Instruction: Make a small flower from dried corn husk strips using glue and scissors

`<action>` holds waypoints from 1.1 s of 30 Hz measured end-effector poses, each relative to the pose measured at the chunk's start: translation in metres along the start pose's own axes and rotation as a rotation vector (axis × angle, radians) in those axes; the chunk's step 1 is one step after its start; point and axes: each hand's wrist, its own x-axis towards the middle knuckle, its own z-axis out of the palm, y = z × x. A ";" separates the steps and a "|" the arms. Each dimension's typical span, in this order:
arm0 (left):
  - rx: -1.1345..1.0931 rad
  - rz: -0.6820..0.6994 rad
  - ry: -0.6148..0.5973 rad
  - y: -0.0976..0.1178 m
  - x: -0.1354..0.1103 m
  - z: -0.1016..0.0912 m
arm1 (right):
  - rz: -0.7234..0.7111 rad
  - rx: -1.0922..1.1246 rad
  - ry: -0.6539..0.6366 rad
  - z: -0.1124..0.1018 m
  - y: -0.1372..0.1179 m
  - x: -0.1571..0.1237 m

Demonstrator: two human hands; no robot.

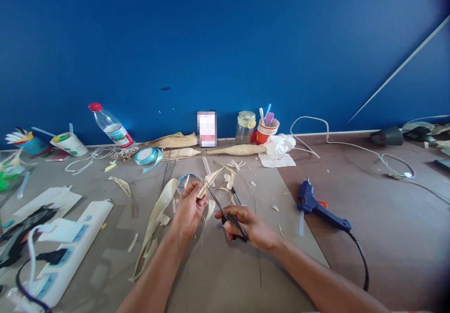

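Observation:
My left hand [188, 207] is closed in a pinch on a small strip of dried corn husk [210, 180] held just above the table. My right hand [248, 228] grips black-handled scissors [225, 212], whose blades point up and left and meet the husk strip near my left fingertips. Long husk leaves [156, 221] lie under and left of my left hand. Small husk scraps [235, 165] are scattered beyond both hands.
A blue glue gun [318, 205] with a black cord lies to the right. A white power strip [68, 252] sits at the left. Along the blue wall stand a water bottle [112, 128], ribbon roll [146, 155], glass jar [245, 126], paper cup [267, 130] and white cables [351, 146].

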 end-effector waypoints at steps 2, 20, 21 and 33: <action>-0.004 0.015 0.007 -0.002 0.001 -0.001 | 0.015 -0.004 -0.013 -0.002 0.001 0.000; 0.001 0.056 0.070 -0.002 0.005 0.000 | 0.072 0.042 0.009 -0.003 0.007 0.005; -0.001 0.045 0.065 -0.002 0.005 0.000 | 0.073 0.054 0.020 -0.002 0.007 0.005; -0.130 -0.104 -0.042 -0.008 0.004 -0.003 | -0.040 -0.071 0.070 0.000 0.014 0.009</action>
